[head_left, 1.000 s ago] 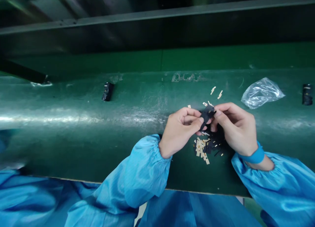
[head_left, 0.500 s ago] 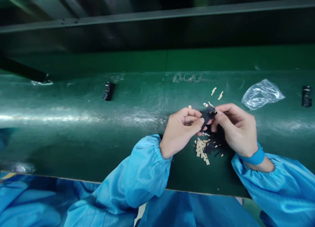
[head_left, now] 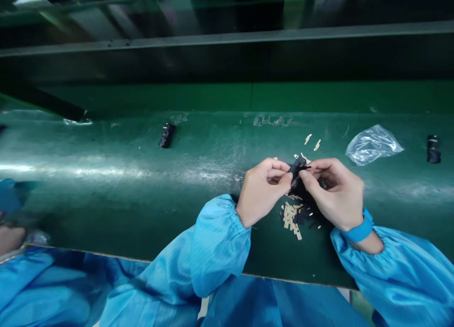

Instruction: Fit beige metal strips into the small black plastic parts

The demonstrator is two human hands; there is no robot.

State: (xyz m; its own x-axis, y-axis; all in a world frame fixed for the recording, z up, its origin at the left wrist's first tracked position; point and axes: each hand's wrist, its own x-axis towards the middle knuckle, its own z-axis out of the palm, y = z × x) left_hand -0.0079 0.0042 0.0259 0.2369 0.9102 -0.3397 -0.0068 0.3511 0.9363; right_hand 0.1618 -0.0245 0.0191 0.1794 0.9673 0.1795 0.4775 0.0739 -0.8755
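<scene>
My left hand (head_left: 262, 190) and my right hand (head_left: 333, 192) meet above a green belt (head_left: 124, 194), both pinching one small black plastic part (head_left: 297, 168) between thumbs and fingertips. Both wrists come out of blue sleeves; a blue band circles the right wrist. Directly under the hands lies a small heap of cream-coloured metal strips and dark bits (head_left: 296, 216). A few loose cream strips (head_left: 312, 141) lie just beyond the hands.
A crumpled clear plastic bag (head_left: 372, 145) lies to the right. One black part (head_left: 166, 135) rests on the belt at the left, another black part (head_left: 433, 149) at the far right. A dark rail (head_left: 227, 38) runs behind the belt. A blue-clad neighbour (head_left: 14, 223) shows at the lower left.
The view has shifted slightly, so the belt and parts sit lower in the picture. My right fingers have slid closer over the black part; both hands keep holding it.
</scene>
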